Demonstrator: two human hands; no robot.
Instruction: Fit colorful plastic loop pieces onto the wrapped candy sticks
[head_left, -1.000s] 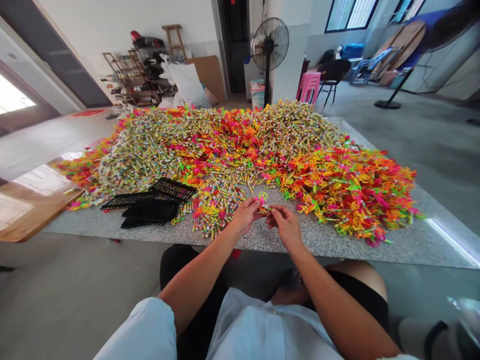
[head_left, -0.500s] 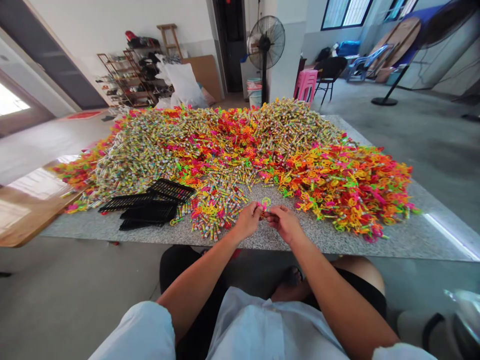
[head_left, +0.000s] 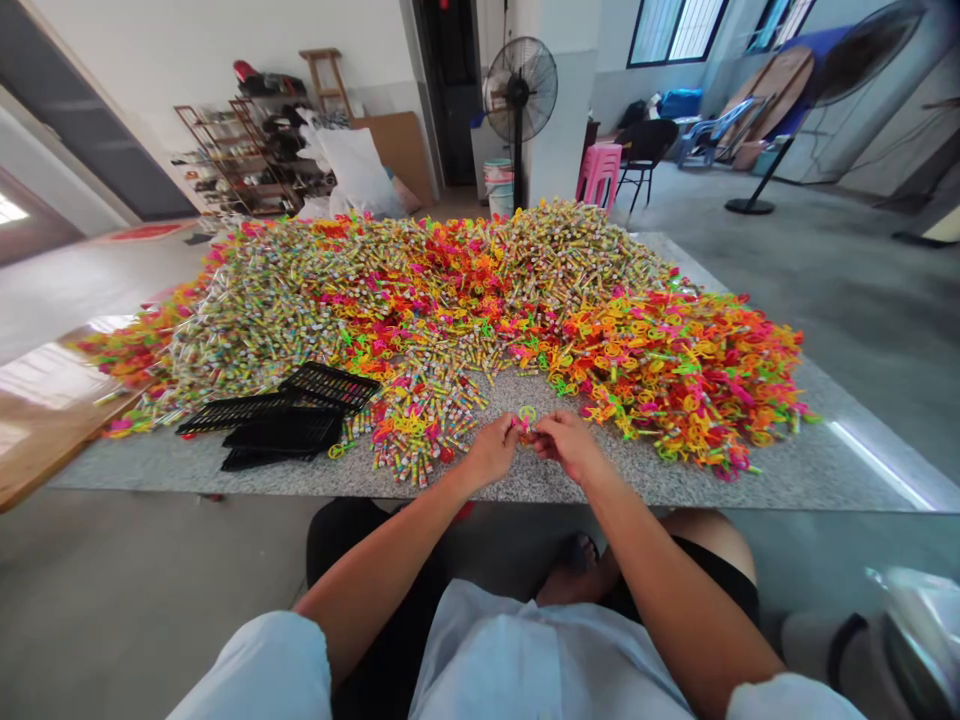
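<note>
My left hand point(head_left: 493, 447) and my right hand point(head_left: 568, 443) meet above the near part of the speckled stone table point(head_left: 600, 474). Fingertips of both hands are pinched around small bright plastic pieces point(head_left: 527, 415), green and pink, whose exact kind is too small to make out. Left of my hands lies a loose heap of small printed tubes point(head_left: 427, 410) mixed with coloured plastic bits. On the right is a big pile of orange, yellow and pink plastic ring pieces point(head_left: 690, 370), some joined to tubes.
Black slotted trays point(head_left: 285, 430) are stacked at the table's left. A long mound of printed tubes point(head_left: 255, 310) covers the back. Beyond it stand a fan point(head_left: 519, 90), pink stools point(head_left: 598, 172) and a shelf rack point(head_left: 240, 150). A wooden table point(head_left: 45, 450) adjoins at left.
The whole view has shifted slightly, with the scene sliding left. My hands stay together with the small plastic pieces between their fingertips; the piles look the same.
</note>
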